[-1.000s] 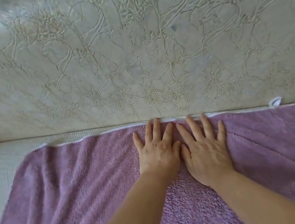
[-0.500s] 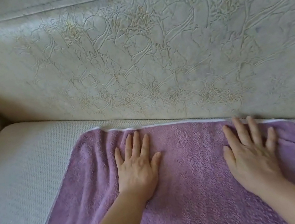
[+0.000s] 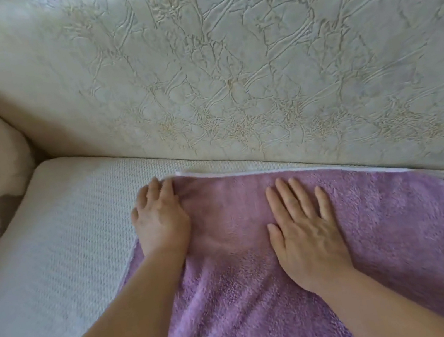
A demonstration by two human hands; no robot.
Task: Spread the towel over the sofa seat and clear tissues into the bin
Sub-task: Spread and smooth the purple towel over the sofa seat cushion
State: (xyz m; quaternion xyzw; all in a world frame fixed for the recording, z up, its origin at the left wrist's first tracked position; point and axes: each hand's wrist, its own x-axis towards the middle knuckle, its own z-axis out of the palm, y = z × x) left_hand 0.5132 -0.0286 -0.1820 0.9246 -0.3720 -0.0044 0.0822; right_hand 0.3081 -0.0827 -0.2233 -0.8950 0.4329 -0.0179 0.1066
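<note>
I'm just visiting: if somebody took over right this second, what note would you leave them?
Left hand: on the towel's far left corner; can't tell if its fingers pinch it.
Right hand: flat on the towel.
Done: towel lies on the seat, far edge along the backrest.
Left: seat's left part uncovered; tissues and bin not in view.

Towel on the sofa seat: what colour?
Purple towel with a white edge, clearest in the head view.
</note>
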